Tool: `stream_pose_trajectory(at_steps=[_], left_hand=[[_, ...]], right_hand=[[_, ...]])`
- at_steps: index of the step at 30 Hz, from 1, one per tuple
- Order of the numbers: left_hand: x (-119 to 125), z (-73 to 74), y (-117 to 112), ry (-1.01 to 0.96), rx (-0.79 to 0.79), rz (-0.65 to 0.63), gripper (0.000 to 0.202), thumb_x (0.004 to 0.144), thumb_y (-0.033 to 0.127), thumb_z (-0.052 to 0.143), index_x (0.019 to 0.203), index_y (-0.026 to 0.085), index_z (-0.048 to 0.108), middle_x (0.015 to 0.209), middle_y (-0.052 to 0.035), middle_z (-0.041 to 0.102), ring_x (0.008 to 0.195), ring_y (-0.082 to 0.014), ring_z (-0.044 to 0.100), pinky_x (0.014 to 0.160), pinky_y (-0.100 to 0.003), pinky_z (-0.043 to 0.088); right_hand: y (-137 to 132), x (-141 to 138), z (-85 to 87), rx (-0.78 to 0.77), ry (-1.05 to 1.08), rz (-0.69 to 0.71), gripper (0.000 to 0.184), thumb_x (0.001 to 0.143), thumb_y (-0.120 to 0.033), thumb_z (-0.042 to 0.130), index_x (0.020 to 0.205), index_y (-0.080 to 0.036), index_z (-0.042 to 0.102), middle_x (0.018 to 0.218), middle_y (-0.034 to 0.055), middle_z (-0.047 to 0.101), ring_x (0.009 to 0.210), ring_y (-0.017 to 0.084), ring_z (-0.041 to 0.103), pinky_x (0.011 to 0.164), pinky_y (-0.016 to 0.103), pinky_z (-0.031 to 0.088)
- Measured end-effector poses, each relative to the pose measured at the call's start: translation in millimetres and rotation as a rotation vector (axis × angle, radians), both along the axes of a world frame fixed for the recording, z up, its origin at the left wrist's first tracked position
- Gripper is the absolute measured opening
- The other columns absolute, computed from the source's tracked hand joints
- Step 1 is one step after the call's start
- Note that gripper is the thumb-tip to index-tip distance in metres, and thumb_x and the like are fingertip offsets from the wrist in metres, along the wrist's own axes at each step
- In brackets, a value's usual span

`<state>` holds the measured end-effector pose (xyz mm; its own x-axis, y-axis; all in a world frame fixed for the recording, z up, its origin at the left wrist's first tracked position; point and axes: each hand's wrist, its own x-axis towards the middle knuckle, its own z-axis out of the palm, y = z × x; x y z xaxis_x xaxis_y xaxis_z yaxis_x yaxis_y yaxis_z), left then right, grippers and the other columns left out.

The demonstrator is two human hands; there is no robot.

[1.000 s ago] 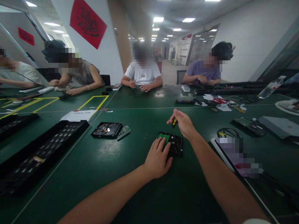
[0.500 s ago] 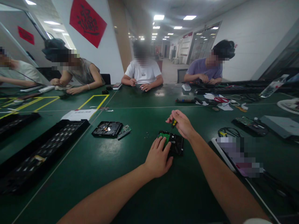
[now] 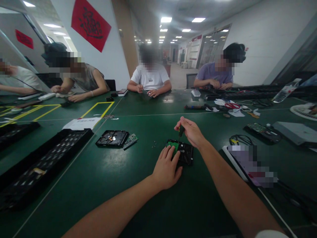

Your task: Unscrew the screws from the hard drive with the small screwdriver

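Note:
A hard drive (image 3: 187,155) with a green circuit board (image 3: 172,144) lies on the green table in front of me. My left hand (image 3: 167,165) rests on its near left part, fingers spread over the board and partly hiding it. Above the drive's far edge, my right hand (image 3: 190,131) is closed around a screwdriver (image 3: 181,131) that points down at the drive; its tip is too small to make out clearly. Several tiny screws (image 3: 154,144) are scattered to the left of the drive. Farther left lie another hard drive (image 3: 112,138) and a loose circuit board (image 3: 130,141).
Long black trays (image 3: 47,162) occupy the left side, near a white paper (image 3: 81,123). On the right are a phone (image 3: 250,165), coiled cable (image 3: 240,140), another drive (image 3: 262,133) and a grey box (image 3: 297,132). Several people sit across the table.
The screwdriver has turned in my right hand and stands slightly more upright. My left hand keeps its place on the drive. The whole view has shifted slightly.

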<state>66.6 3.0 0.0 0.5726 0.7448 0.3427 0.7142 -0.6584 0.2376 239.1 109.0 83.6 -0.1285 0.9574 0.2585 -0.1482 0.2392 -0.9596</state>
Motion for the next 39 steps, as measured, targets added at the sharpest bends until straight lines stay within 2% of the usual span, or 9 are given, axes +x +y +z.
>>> stream_pose_trajectory(at_steps=[3, 7, 14, 20, 24, 27, 31, 34, 39], left_hand=[[0.0, 0.6, -0.4, 0.017, -0.003, 0.005, 0.067, 0.093, 0.043, 0.057, 0.154, 0.017, 0.044, 0.162, -0.0183, 0.039, 0.152, -0.0395, 0.03, 0.124, -0.061, 0.029], [1.0, -0.6, -0.8, 0.051, 0.003, 0.013, 0.066, 0.095, 0.045, 0.054, 0.154, 0.017, 0.043, 0.163, -0.0184, 0.037, 0.154, -0.0389, 0.029, 0.125, -0.061, 0.028], [3.3, 0.4, -2.1, 0.087, -0.004, 0.023, 0.068, 0.101, 0.055, 0.041, 0.157, 0.016, 0.041, 0.166, -0.0188, 0.033, 0.156, -0.0374, 0.025, 0.125, -0.058, 0.027], [-0.1, -0.1, 7.1, 0.102, -0.007, 0.019, 0.069, 0.1, 0.055, 0.043, 0.156, 0.015, 0.042, 0.165, -0.018, 0.035, 0.156, -0.036, 0.026, 0.126, -0.056, 0.026], [-5.7, -2.5, 18.5, 0.078, 0.011, 0.022, 0.066, 0.099, 0.051, 0.048, 0.155, 0.016, 0.043, 0.166, -0.0169, 0.035, 0.157, -0.035, 0.025, 0.126, -0.057, 0.026], [-9.9, -4.3, 23.7, 0.057, 0.022, 0.002, 0.066, 0.099, 0.048, 0.049, 0.156, 0.015, 0.041, 0.166, -0.0174, 0.033, 0.157, -0.0347, 0.024, 0.127, -0.057, 0.025], [-12.5, -6.0, 25.0, 0.039, 0.015, -0.016, 0.067, 0.098, 0.046, 0.052, 0.157, 0.017, 0.039, 0.167, -0.0164, 0.032, 0.158, -0.0346, 0.022, 0.126, -0.059, 0.025], [-12.6, -6.7, 24.9, 0.034, 0.011, -0.016, 0.067, 0.098, 0.044, 0.052, 0.157, 0.018, 0.039, 0.167, -0.0156, 0.032, 0.158, -0.0345, 0.022, 0.127, -0.059, 0.024], [-12.6, -6.5, 25.3, 0.017, 0.004, -0.015, 0.064, 0.097, 0.042, 0.054, 0.155, 0.018, 0.043, 0.166, -0.0157, 0.034, 0.157, -0.0348, 0.024, 0.126, -0.059, 0.025]], right_hand=[[2.7, 0.5, -2.0, -0.009, 0.023, -0.037, 0.051, 0.088, -0.071, 0.064, 0.078, -0.021, 0.066, 0.075, 0.0017, 0.065, 0.075, 0.017, 0.066, 0.078, 0.032, 0.052], [3.4, 1.1, -2.5, -0.02, 0.064, -0.018, 0.053, 0.087, -0.074, 0.064, 0.081, -0.021, 0.064, 0.07, 0.001, 0.064, 0.072, 0.019, 0.068, 0.078, 0.034, 0.052], [2.8, -2.7, -4.6, -0.015, 0.161, -0.038, 0.053, 0.084, -0.075, 0.066, 0.074, -0.024, 0.058, 0.062, -0.0032, 0.054, 0.061, 0.016, 0.059, 0.079, 0.036, 0.054], [6.0, 1.8, -7.0, 0.008, 0.014, -0.08, 0.047, 0.086, -0.069, 0.068, 0.079, -0.023, 0.063, 0.074, -0.0006, 0.062, 0.072, 0.016, 0.062, 0.077, 0.031, 0.051], [4.4, 3.0, -5.6, 0.089, -0.133, -0.113, 0.04, 0.09, -0.062, 0.067, 0.093, -0.023, 0.069, 0.078, -0.0001, 0.065, 0.077, 0.016, 0.061, 0.077, 0.03, 0.048], [3.8, 1.1, -5.8, 0.094, -0.112, -0.166, 0.039, 0.084, -0.058, 0.077, 0.099, -0.023, 0.065, 0.082, 0.0001, 0.069, 0.079, 0.017, 0.065, 0.078, 0.032, 0.05], [4.3, -1.4, -7.2, 0.094, -0.087, -0.21, 0.045, 0.076, -0.055, 0.085, 0.097, -0.024, 0.06, 0.088, 0.0032, 0.074, 0.081, 0.02, 0.069, 0.077, 0.034, 0.053], [4.0, -0.1, -6.1, 0.156, -0.166, -0.209, 0.038, 0.082, -0.056, 0.08, 0.096, -0.024, 0.067, 0.091, 0.0052, 0.075, 0.085, 0.022, 0.069, 0.081, 0.037, 0.053], [2.4, 6.7, -2.1, 0.299, -0.388, -0.311, 0.032, 0.095, -0.055, 0.064, 0.105, -0.027, 0.078, 0.111, 0.0067, 0.072, 0.097, 0.023, 0.065, 0.091, 0.041, 0.051]])
